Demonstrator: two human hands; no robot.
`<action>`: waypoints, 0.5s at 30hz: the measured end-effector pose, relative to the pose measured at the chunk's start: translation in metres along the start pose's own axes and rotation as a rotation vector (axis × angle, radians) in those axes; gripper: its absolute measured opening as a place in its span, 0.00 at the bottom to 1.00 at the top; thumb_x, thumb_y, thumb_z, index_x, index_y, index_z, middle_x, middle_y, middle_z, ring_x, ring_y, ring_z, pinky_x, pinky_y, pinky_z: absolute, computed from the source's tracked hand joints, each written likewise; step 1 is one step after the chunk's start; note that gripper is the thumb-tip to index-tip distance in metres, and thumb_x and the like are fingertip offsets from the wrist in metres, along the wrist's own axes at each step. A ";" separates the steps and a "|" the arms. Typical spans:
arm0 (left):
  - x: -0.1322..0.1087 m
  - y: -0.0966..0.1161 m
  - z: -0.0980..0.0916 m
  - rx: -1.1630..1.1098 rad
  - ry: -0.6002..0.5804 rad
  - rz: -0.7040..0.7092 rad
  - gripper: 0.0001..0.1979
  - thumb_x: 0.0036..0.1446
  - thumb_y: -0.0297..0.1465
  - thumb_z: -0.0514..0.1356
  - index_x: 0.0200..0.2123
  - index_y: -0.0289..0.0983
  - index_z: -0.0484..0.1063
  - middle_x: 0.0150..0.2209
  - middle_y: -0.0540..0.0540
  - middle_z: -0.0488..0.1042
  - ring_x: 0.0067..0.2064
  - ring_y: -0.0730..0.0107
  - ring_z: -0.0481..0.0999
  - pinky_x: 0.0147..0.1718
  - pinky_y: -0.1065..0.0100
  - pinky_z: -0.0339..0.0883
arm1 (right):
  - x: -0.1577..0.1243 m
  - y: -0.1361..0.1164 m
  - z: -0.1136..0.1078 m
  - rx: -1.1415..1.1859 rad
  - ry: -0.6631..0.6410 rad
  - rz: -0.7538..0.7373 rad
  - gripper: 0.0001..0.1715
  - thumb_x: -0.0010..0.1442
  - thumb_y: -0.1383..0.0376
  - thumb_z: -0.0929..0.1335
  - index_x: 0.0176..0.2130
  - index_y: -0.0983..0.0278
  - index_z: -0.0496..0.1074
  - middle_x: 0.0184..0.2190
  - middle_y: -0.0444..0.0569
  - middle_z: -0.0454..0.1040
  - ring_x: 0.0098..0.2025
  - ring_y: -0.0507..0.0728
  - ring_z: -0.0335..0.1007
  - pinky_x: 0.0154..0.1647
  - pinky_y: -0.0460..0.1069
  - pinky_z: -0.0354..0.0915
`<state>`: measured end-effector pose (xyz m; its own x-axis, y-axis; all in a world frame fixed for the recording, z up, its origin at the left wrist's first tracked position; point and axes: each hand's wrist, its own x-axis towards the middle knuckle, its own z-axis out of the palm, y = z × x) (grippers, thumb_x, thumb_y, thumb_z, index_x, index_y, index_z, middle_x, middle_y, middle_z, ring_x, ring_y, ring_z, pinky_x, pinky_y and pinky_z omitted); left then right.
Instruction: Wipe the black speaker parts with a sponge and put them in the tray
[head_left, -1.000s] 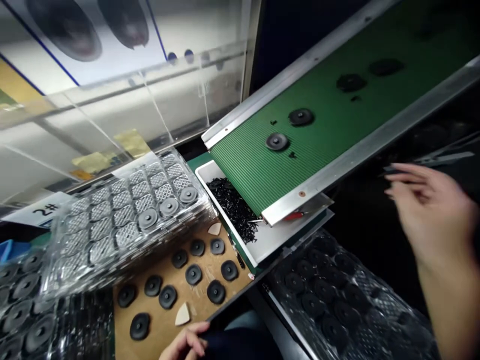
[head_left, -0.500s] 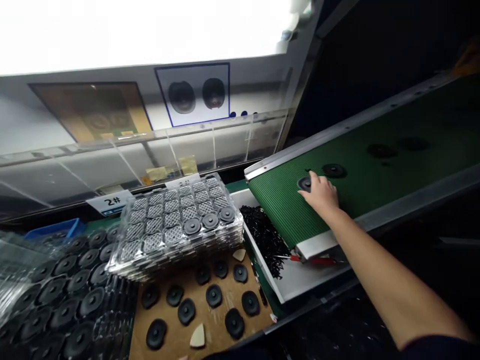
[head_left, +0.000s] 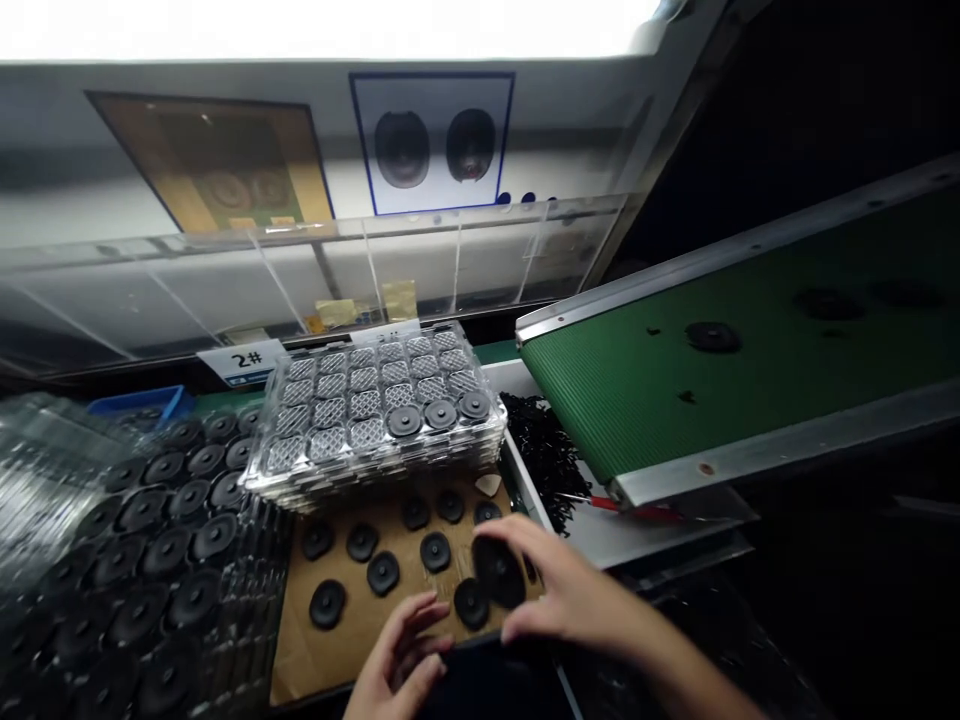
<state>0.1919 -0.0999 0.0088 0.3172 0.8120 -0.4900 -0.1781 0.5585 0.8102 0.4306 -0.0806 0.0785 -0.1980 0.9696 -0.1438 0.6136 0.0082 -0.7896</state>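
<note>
Two bare hands show at the bottom of the view: the left hand [head_left: 397,650] and the right hand [head_left: 570,590]. Both have slim, tapering fingers [head_left: 517,530]. The right forearm [head_left: 675,665] is also bare and narrows toward the wrist. Between the hands is a dark garment [head_left: 495,680], its fabric too shadowed to show any detail.

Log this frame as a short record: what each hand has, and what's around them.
Right hand: holds a black round disc above the cardboard sheet
Left hand: nothing visible in it, fingers spread, at the sheet's near edge
Cardboard sheet: bears loose black discs
Nearby: stacked clear trays, green conveyor belt, white tray of small black pieces
</note>
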 end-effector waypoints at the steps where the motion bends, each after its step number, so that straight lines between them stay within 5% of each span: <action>1: -0.001 -0.003 0.001 -0.058 -0.019 0.019 0.26 0.36 0.42 0.69 0.43 0.48 0.74 0.46 0.42 0.77 0.44 0.57 0.77 0.41 0.65 0.69 | -0.001 -0.009 0.024 0.051 -0.047 -0.029 0.43 0.34 0.61 0.79 0.51 0.56 0.67 0.47 0.45 0.72 0.49 0.58 0.69 0.50 0.48 0.66; 6: -0.009 -0.011 -0.010 -0.205 0.030 0.082 0.33 0.29 0.42 0.71 0.45 0.49 0.73 0.49 0.42 0.75 0.54 0.51 0.70 0.51 0.60 0.64 | 0.001 -0.028 0.099 0.192 -0.073 -0.026 0.48 0.32 0.66 0.80 0.52 0.63 0.64 0.46 0.52 0.69 0.49 0.61 0.65 0.51 0.53 0.64; 12: -0.027 0.000 -0.023 -0.369 0.144 0.019 0.39 0.22 0.42 0.73 0.46 0.49 0.73 0.54 0.43 0.70 0.59 0.48 0.62 0.58 0.54 0.54 | 0.008 -0.030 0.132 0.143 0.021 -0.237 0.50 0.37 0.52 0.78 0.54 0.61 0.59 0.46 0.56 0.68 0.47 0.67 0.64 0.48 0.60 0.63; 15: -0.036 0.004 -0.024 -0.501 0.141 -0.016 0.38 0.23 0.40 0.73 0.46 0.50 0.72 0.55 0.44 0.69 0.57 0.48 0.66 0.53 0.55 0.61 | 0.009 -0.028 0.141 0.154 0.068 -0.392 0.52 0.38 0.45 0.75 0.57 0.57 0.57 0.47 0.55 0.68 0.49 0.68 0.63 0.49 0.61 0.63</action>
<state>0.1574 -0.1226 0.0218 0.2007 0.7984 -0.5677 -0.6091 0.5556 0.5660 0.3038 -0.1069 0.0151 -0.3395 0.9144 0.2205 0.3798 0.3478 -0.8572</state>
